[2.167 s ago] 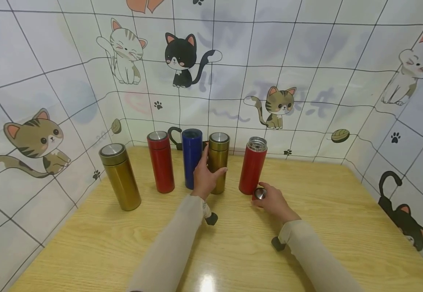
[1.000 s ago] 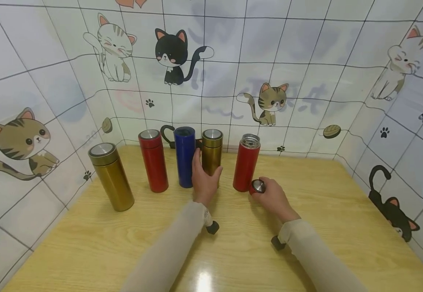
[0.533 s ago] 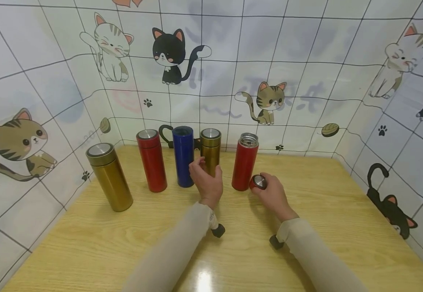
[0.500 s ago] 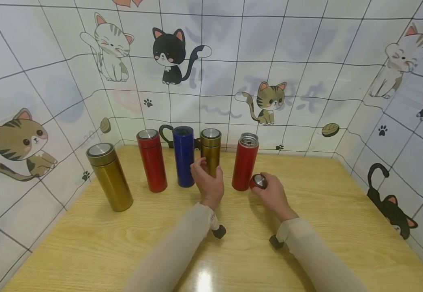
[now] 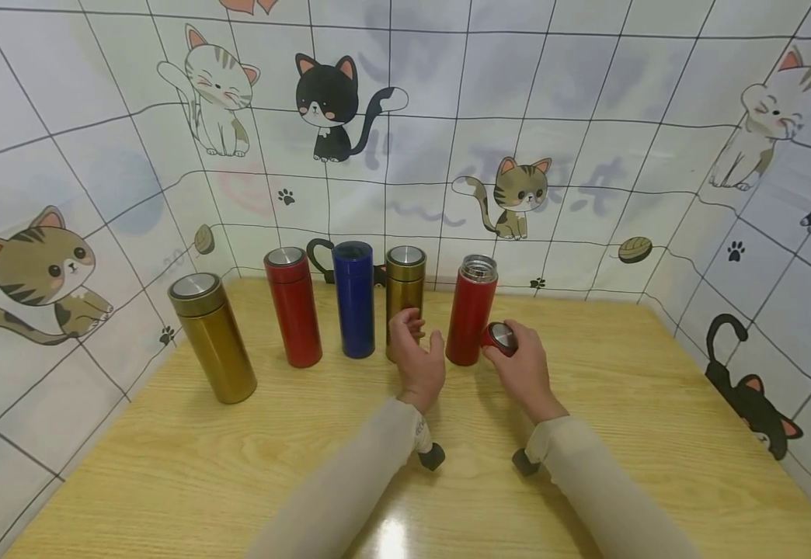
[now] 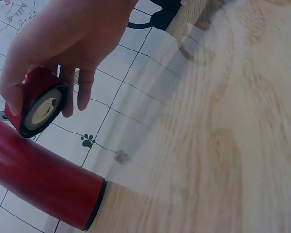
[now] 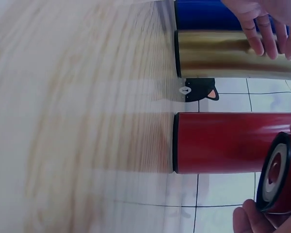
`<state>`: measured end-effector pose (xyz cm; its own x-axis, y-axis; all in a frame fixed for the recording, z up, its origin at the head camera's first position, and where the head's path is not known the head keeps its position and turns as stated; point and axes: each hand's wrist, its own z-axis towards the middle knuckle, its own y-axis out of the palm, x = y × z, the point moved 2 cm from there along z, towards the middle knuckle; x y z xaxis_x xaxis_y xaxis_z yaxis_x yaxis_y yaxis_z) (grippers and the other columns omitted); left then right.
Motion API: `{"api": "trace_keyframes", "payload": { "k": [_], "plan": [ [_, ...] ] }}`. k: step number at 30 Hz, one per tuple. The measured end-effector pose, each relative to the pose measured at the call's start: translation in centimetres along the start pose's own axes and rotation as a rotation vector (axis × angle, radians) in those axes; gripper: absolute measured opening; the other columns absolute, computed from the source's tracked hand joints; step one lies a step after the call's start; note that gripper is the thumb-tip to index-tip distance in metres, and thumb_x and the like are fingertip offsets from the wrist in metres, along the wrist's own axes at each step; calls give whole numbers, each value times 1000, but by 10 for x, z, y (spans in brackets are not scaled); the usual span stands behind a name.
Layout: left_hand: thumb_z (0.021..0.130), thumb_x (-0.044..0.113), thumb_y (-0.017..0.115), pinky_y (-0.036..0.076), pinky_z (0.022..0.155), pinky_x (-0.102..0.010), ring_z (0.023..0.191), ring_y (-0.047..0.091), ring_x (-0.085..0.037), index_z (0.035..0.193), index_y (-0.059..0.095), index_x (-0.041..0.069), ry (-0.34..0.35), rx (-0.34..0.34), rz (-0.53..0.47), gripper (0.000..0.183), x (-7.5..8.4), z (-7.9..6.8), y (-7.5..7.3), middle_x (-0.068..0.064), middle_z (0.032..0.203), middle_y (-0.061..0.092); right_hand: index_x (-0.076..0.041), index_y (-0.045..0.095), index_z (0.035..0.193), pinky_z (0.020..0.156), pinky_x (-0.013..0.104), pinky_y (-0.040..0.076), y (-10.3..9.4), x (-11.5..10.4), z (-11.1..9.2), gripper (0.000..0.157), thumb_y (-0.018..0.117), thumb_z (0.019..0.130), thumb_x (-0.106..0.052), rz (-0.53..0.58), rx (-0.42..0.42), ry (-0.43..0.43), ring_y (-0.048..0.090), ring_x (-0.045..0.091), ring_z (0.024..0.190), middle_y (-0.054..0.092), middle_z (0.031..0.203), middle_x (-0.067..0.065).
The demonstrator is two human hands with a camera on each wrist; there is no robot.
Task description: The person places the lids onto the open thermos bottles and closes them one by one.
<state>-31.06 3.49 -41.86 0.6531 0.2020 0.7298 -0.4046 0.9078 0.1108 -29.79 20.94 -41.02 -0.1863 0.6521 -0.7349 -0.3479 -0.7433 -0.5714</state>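
My right hand (image 5: pixel 523 369) grips a red thermos lid (image 5: pixel 500 338) with a silver top, raised off the table. The lid's underside (image 6: pixel 44 108) shows in the left wrist view. Just left of it stands the red thermos (image 5: pixel 471 314), upright, its bare steel mouth uncovered. My left hand (image 5: pixel 421 365) holds nothing; its fingers are loosely bent, in front of the slim gold thermos (image 5: pixel 404 289) and partly hiding it. In the right wrist view the left fingers (image 7: pixel 266 39) overlap the gold body (image 7: pixel 213 53).
To the left stand a blue thermos (image 5: pixel 355 303), a second red thermos (image 5: pixel 295 310) with its lid on, and a wider gold thermos (image 5: pixel 214 341). All are upright on the wooden table (image 5: pixel 294 466). A cat-print wall sheet (image 5: pixel 433 140) rises behind.
My left hand has come away from between the blue and gold thermoses, moving right and nearer to me. My right hand has raised the red lid off the table beside the red thermos.
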Motion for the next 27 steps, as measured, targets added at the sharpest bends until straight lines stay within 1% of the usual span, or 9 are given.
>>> {"api": "trace_keyframes", "payload": {
  "k": [5, 9, 14, 17, 20, 24, 27],
  "plan": [
    [80, -7, 64, 49, 83, -46, 103, 53, -29, 123, 47, -2, -5, -44, 6, 47, -2, -2, 0, -13, 120, 50, 0, 48, 137, 94, 50, 44, -1, -6, 0, 60, 70, 86, -22, 37, 37, -9, 48, 35, 109, 51, 122, 20],
    [79, -7, 67, 50, 85, -45, 107, 52, -29, 126, 47, -1, 16, -83, 22, 52, -4, -3, 0, -12, 124, 49, 0, 47, 138, 96, 50, 44, -1, -12, 0, 60, 70, 87, -22, 72, 66, -29, 48, 35, 110, 50, 122, 20],
    [78, -6, 73, 50, 90, -41, 116, 49, -25, 134, 43, 4, 72, -183, 85, 64, -8, -5, 3, -9, 135, 44, 1, 47, 138, 94, 50, 45, 1, -16, 2, 62, 71, 86, -22, 61, 134, -55, 49, 34, 109, 50, 119, 20],
    [79, -1, 77, 49, 93, -38, 122, 47, -21, 140, 39, 8, 72, -238, 130, 72, -13, -6, 5, -6, 142, 41, 1, 47, 138, 95, 49, 45, 3, -17, 3, 61, 71, 87, -22, 56, 171, -67, 49, 33, 109, 50, 120, 20],
    [80, 5, 79, 47, 98, -37, 127, 43, -18, 145, 34, 14, 18, -290, 144, 80, -17, -6, 9, -3, 147, 37, 1, 47, 138, 94, 49, 46, 4, -17, 3, 61, 71, 87, -21, 79, 207, -94, 49, 32, 110, 50, 122, 19],
    [80, 14, 81, 37, 107, -42, 139, 32, -18, 153, 23, 23, -89, -394, 173, 94, -20, -6, 18, 3, 156, 27, 1, 48, 137, 90, 47, 49, 3, -17, 1, 60, 73, 86, -18, 105, 279, -156, 50, 31, 110, 50, 122, 19],
    [79, 18, 83, 31, 110, -46, 143, 26, -19, 156, 16, 27, -152, -459, 202, 102, -21, -5, 25, 6, 159, 20, 2, 48, 136, 87, 46, 49, 3, -17, 0, 61, 74, 85, -16, 114, 326, -199, 50, 30, 109, 51, 121, 20]
  ]
}}
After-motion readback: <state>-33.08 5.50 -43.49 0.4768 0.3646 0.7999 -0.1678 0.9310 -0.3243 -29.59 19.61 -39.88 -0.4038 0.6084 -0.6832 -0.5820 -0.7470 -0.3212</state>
